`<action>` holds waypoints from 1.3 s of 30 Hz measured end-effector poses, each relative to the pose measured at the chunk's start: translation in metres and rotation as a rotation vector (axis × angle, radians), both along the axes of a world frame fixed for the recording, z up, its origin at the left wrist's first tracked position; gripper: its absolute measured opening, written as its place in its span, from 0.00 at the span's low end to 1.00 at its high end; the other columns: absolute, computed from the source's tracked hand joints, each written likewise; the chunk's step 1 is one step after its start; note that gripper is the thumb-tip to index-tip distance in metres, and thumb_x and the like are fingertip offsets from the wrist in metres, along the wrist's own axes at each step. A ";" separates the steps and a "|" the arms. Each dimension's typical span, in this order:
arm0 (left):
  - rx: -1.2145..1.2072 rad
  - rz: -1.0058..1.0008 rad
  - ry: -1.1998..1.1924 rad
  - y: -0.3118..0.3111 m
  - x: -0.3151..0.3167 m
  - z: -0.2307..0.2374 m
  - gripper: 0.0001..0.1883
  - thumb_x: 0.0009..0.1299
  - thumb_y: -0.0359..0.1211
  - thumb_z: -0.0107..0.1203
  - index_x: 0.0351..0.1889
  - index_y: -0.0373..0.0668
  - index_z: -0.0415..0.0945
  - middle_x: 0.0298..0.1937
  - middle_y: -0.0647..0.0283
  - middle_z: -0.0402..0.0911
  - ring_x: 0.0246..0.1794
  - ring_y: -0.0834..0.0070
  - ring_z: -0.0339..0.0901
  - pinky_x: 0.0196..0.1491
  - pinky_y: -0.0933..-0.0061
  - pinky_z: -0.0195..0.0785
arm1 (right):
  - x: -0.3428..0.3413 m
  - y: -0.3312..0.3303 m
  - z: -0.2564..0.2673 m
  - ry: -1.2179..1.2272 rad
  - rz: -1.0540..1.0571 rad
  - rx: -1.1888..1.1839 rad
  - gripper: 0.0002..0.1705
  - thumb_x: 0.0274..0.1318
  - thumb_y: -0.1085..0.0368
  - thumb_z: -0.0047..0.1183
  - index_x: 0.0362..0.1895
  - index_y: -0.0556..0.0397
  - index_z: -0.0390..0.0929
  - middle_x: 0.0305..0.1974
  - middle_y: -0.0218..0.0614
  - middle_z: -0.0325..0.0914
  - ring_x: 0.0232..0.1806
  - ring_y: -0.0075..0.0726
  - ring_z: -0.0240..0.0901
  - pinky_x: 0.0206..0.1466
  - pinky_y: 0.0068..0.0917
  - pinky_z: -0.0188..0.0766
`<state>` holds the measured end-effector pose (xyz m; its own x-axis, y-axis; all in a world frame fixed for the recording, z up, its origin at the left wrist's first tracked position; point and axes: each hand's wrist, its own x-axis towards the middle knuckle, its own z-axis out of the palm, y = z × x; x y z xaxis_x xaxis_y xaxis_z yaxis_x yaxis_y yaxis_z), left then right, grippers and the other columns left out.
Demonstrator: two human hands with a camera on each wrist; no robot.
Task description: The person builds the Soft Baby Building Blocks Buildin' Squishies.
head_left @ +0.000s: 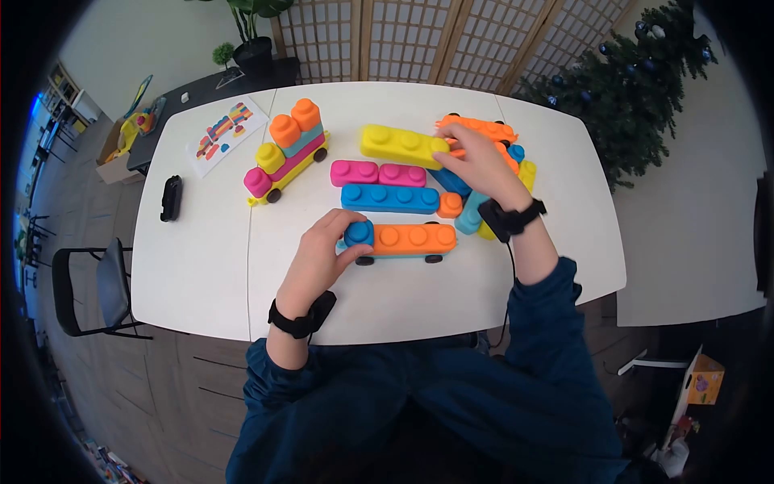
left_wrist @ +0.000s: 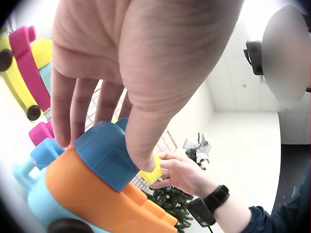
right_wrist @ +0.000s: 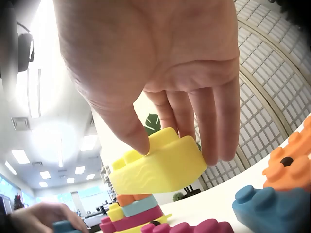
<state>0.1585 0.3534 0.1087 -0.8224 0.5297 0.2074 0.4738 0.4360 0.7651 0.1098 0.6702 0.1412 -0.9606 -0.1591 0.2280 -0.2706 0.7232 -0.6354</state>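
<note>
As I look through the cameras from my remote place, I see the left hand (head_left: pixel 314 254) clamped on the small blue block (head_left: pixel 358 233), with the thumb and the fingers on different sides of it. This block sits at the left end of the long orange block (head_left: pixel 418 235), which lies upon a light-blue base (left_wrist: pixel 43 201) with black wheels (head_left: pixel 434 259). The right hand (head_left: pixel 486 168) pinches one end of the long yellow block (head_left: pixel 401 146) between thumb and fingers; in the right wrist view I find this block raised above the white table (head_left: pixel 197 278). Nearer to the person than the yellow block are two pink blocks (head_left: pixel 355 173), and just beside them lies the long blue block (head_left: pixel 390 198), with a small orange block (head_left: pixel 450 205) at its right end. Further left, I notice a built vehicle (head_left: pixel 292 165) near a printed sheet (head_left: pixel 227 133).
</note>
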 end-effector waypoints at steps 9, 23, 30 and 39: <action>0.016 -0.004 -0.047 0.000 0.000 -0.002 0.22 0.65 0.30 0.72 0.56 0.39 0.78 0.50 0.57 0.83 0.50 0.61 0.84 0.53 0.65 0.82 | 0.109 0.003 -0.007 -0.160 -0.014 -0.169 0.18 0.62 0.65 0.64 0.55 0.54 0.78 0.50 0.36 0.84 0.49 0.37 0.83 0.52 0.34 0.82; 0.008 -0.020 -0.049 -0.002 -0.003 -0.002 0.22 0.65 0.29 0.72 0.56 0.40 0.78 0.50 0.59 0.83 0.51 0.63 0.84 0.54 0.65 0.83 | 0.116 -0.008 -0.028 -0.154 0.051 -0.159 0.19 0.62 0.66 0.65 0.55 0.53 0.77 0.52 0.38 0.81 0.53 0.43 0.82 0.55 0.35 0.81; 0.005 -0.018 -0.094 -0.002 -0.003 0.002 0.22 0.66 0.29 0.71 0.57 0.41 0.77 0.51 0.60 0.83 0.52 0.64 0.84 0.54 0.64 0.83 | 0.113 -0.015 -0.040 -0.100 0.085 -0.161 0.19 0.64 0.66 0.64 0.58 0.52 0.79 0.53 0.40 0.81 0.53 0.48 0.81 0.56 0.35 0.78; 0.017 -0.026 -0.119 -0.003 -0.005 0.003 0.22 0.66 0.31 0.72 0.57 0.42 0.77 0.53 0.61 0.84 0.54 0.64 0.84 0.54 0.63 0.84 | 0.115 -0.021 -0.033 -0.069 0.091 -0.079 0.20 0.66 0.62 0.61 0.61 0.46 0.82 0.56 0.40 0.82 0.54 0.49 0.80 0.57 0.37 0.78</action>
